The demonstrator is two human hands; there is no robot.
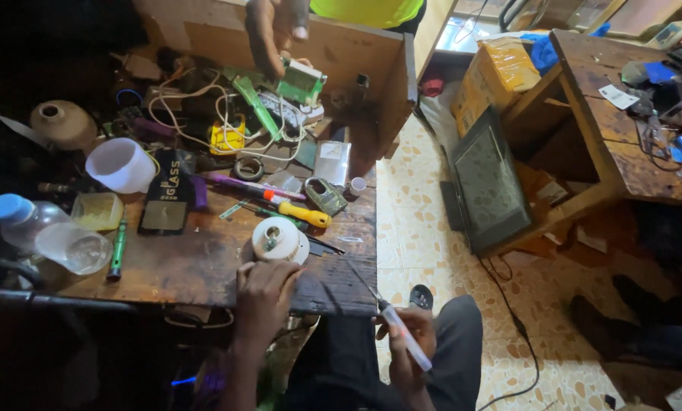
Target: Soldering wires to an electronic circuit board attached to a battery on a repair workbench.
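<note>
My left hand [263, 293] rests at the near edge of the wooden workbench [204, 266], fingers curled loosely and holding nothing, just short of the round white device [277, 240] that lies there with its middle opened up. My right hand [405, 335] sits lower, to the right over my lap, fingers pinched around a slim white soldering iron [402, 331] whose tip points up-left toward the bench edge. So the device looks opened, but the iron is not yet on it. Just beyond it lies a yellow-handled screwdriver [299, 213]. At the far side, another person's hand [268, 34] hangs above a green-and-white part [303, 80] among tangled wires.
</note>
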